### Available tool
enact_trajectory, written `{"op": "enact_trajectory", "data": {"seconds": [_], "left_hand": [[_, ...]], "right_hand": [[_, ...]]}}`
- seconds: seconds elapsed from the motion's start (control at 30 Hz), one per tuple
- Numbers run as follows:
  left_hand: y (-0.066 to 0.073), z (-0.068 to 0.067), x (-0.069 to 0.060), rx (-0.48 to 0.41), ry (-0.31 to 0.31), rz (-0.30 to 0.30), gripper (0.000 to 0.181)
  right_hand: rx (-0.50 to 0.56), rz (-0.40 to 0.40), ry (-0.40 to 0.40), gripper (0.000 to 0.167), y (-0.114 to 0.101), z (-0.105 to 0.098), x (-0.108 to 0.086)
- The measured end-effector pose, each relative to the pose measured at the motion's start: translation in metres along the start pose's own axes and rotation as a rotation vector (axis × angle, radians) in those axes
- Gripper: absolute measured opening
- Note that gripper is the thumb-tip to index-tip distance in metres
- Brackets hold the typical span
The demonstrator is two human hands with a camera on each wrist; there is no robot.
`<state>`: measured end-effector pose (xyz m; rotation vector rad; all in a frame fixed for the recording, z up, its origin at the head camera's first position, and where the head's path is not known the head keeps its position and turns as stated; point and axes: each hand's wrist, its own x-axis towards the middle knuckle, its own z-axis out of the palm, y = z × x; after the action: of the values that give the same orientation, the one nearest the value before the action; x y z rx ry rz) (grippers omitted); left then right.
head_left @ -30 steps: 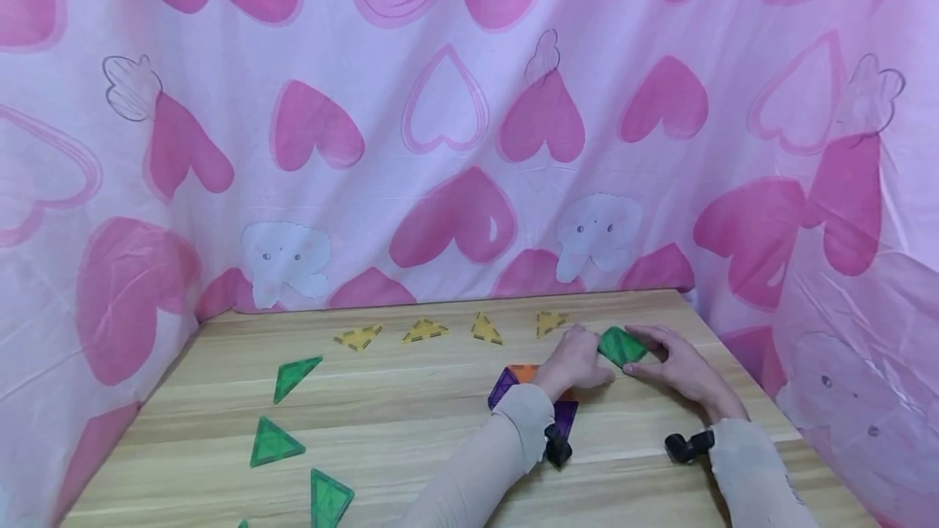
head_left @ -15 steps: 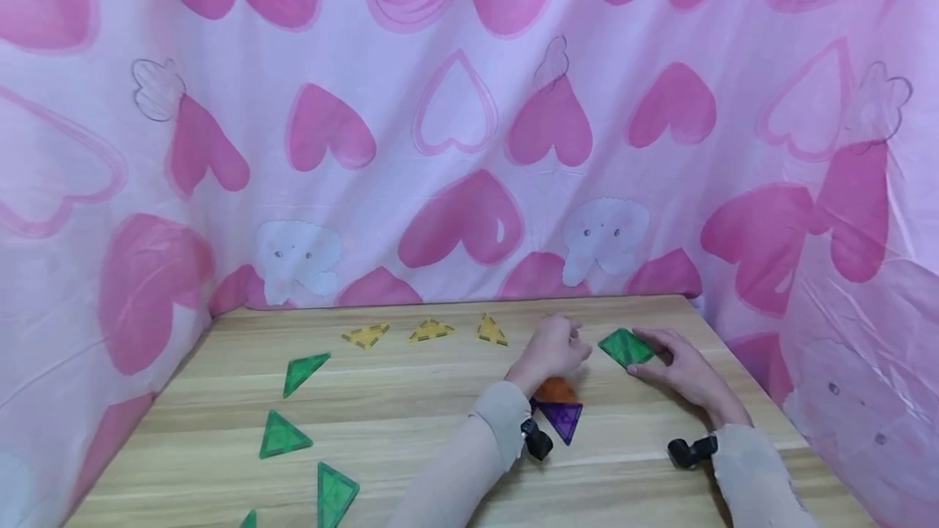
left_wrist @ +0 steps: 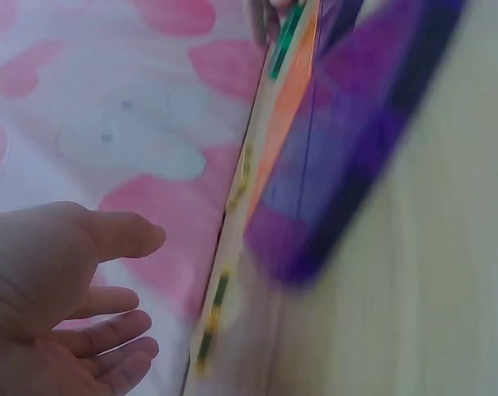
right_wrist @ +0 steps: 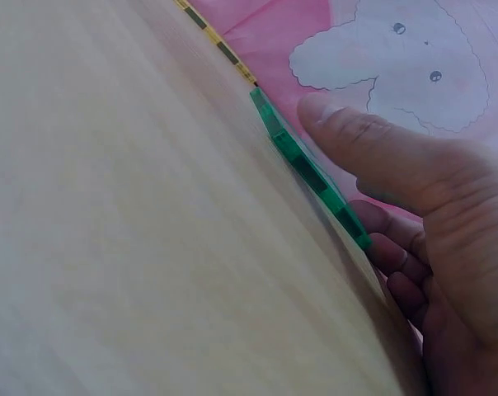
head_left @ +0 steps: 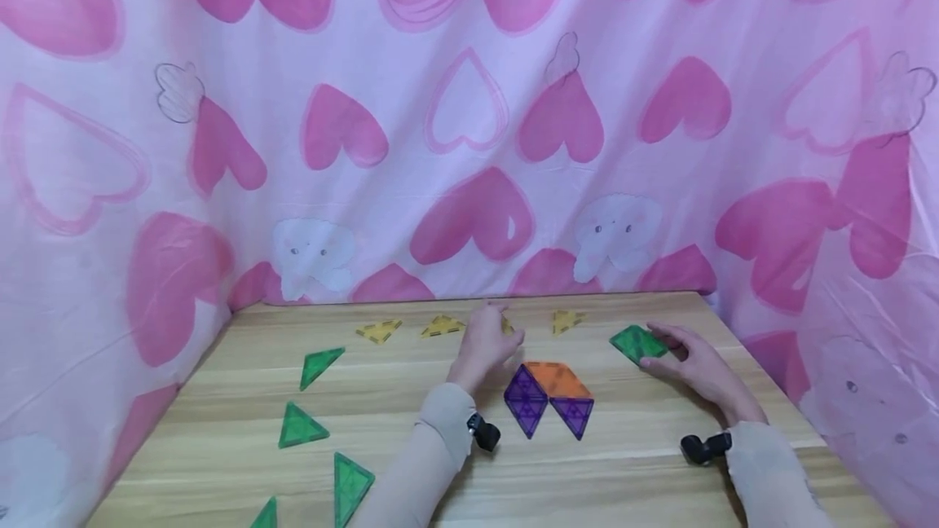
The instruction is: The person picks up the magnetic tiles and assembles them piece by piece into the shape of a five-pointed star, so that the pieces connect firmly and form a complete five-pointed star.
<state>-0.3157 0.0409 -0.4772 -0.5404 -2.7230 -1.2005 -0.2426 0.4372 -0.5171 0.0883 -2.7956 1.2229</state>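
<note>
My left hand reaches over the far part of the table with loosely bent fingers. In the left wrist view that hand shows nothing between thumb and fingers. It partly covers a yellow triangle tile. My right hand holds a green magnetic tile piece at its right end, thumb on the near side and fingers on the far side. The right wrist view shows the green piece edge-on beside the thumb. Between the hands lie joined orange tiles and purple tiles.
Other yellow triangles lie along the back of the wooden table, one right of the left hand. Several green triangles are spread on the left side. A pink heart-print curtain hangs behind and at both sides.
My left hand has left the green piece and moved left across the table, uncovering the orange and purple tiles and the rightmost yellow triangle. My right hand has stayed at the green piece.
</note>
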Motion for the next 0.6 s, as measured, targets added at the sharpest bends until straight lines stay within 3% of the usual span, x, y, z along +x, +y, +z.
{"op": "enact_trajectory", "data": {"seconds": [0.17,0.33,0.47,0.53,0.6], "left_hand": [[-0.022,-0.014,-0.008,-0.017,0.034,-0.042,0.065],[-0.036,-0.017,-0.013,-0.038,0.034,-0.052,0.067],[-0.044,-0.018,-0.015,-0.048,0.031,0.008,0.059],[-0.058,-0.011,-0.012,-0.006,0.057,0.099,0.053],[-0.06,-0.01,-0.012,0.031,0.061,0.139,0.047]], "right_hand": [[-0.018,-0.013,0.014,0.09,0.0,-0.001,0.001],[-0.053,-0.085,0.052,0.084,0.003,-0.005,0.005],[-0.042,-0.098,0.076,0.078,0.002,-0.005,0.007],[-0.038,-0.084,0.081,0.078,-0.002,-0.005,0.008],[-0.018,-0.065,0.091,0.077,-0.01,-0.003,0.008]]}}
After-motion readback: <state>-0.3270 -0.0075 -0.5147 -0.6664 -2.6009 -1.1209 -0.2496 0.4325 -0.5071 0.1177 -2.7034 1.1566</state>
